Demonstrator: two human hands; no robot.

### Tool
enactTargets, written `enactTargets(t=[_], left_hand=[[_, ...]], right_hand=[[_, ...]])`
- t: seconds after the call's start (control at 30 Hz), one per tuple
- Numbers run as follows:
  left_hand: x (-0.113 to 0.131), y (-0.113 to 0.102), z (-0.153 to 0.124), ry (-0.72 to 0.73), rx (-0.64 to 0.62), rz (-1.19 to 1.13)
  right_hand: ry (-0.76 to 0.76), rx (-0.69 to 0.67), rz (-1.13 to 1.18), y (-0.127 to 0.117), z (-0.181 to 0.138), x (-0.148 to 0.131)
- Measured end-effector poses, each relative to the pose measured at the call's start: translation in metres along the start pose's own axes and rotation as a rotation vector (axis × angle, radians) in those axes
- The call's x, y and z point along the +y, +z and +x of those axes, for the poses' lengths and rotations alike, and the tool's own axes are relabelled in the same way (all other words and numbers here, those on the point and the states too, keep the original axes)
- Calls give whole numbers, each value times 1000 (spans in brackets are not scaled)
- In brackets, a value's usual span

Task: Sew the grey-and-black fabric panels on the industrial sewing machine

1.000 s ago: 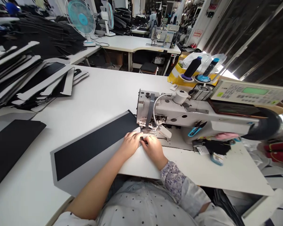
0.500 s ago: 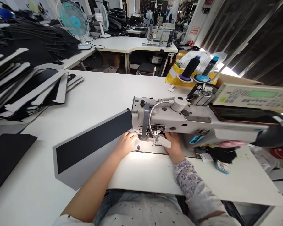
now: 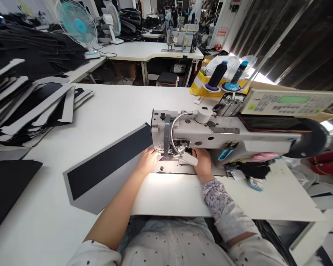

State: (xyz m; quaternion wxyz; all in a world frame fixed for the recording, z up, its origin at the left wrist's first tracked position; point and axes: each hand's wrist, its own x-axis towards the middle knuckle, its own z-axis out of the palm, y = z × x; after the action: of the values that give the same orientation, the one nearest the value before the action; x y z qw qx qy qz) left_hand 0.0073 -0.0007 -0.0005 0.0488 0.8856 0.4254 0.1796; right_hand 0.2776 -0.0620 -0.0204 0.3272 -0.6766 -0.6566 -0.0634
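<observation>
A grey panel with a black strip on it [image 3: 111, 162] slants across the table, its upper right end passing behind the head of the sewing machine [image 3: 177, 127]. My left hand [image 3: 147, 162] grips the panel's edge just left of the needle area, fingers close together and partly hidden by the machine. To the right of the needle area, my right hand [image 3: 203, 162] reaches under the machine arm; its fingertips are hidden behind the small lamp [image 3: 189, 159] and the arm. Whether they hold anything cannot be seen.
Stacked grey and black pieces [image 3: 41, 111] lie at the left, with a black panel [image 3: 11, 184] nearer me. Thread cones [image 3: 218, 75] and a control panel [image 3: 291, 99] stand behind the machine. Blue snips [image 3: 225, 153] hang on its body. A fan [image 3: 79, 27] stands farther back.
The view has shifted slightly, so the machine and table appear a little farther left and higher. Both hands stay at the needle area, and the panel's tilt differs slightly.
</observation>
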Motion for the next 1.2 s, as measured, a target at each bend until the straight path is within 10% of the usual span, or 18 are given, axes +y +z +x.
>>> enactTargets(t=[0.3,0.63,1.2], left_hand=[[7,-9,-30,-154,86,152],[8,-4,-29,-217,41,185],[47,-19,-57,-166,-85,294]], right_hand=[[242,54,152,-5,-27,12],[31,-13,-77,-7,-32,2],[103,-19,140,-5,-32,8]])
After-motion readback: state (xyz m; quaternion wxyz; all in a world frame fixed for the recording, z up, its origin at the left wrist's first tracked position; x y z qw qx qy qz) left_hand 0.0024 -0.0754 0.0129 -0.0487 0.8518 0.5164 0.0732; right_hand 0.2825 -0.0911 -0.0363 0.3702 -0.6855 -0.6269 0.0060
